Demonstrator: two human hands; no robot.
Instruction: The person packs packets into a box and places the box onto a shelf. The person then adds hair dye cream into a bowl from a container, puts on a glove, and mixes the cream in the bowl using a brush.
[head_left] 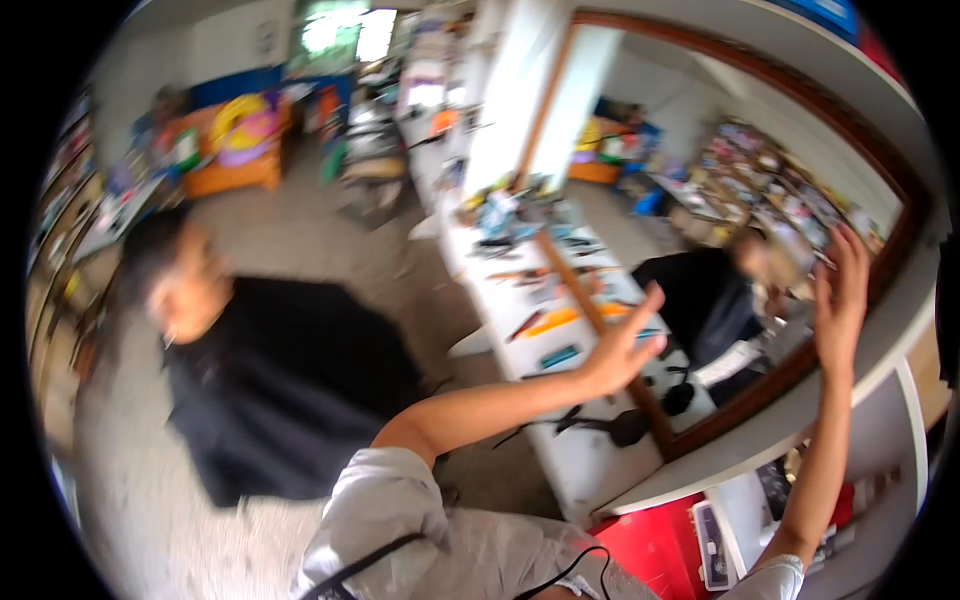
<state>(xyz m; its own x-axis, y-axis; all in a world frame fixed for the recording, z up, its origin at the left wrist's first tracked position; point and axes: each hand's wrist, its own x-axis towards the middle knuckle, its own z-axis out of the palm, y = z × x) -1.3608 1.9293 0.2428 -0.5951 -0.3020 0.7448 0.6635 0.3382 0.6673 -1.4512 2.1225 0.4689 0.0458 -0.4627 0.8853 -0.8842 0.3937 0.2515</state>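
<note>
Your hands are both up and empty, fingers spread wide: the left hand (625, 345) hangs in the air over the tabletop (560, 450), the right hand (838, 300) is raised in front of the mirror (760, 130), near its frame. Neither touches anything. Nearest the left hand are the combs and clips strewn on the tabletop, with a dark brush (625, 428) and its cord just below your forearm. A person in a black cape (290, 390) sits to your left, well apart from both hands. The view is smeared with motion, so a fast sweep down could knock the loose tools off the edge, or your right hand could strike the mirror frame.
</note>
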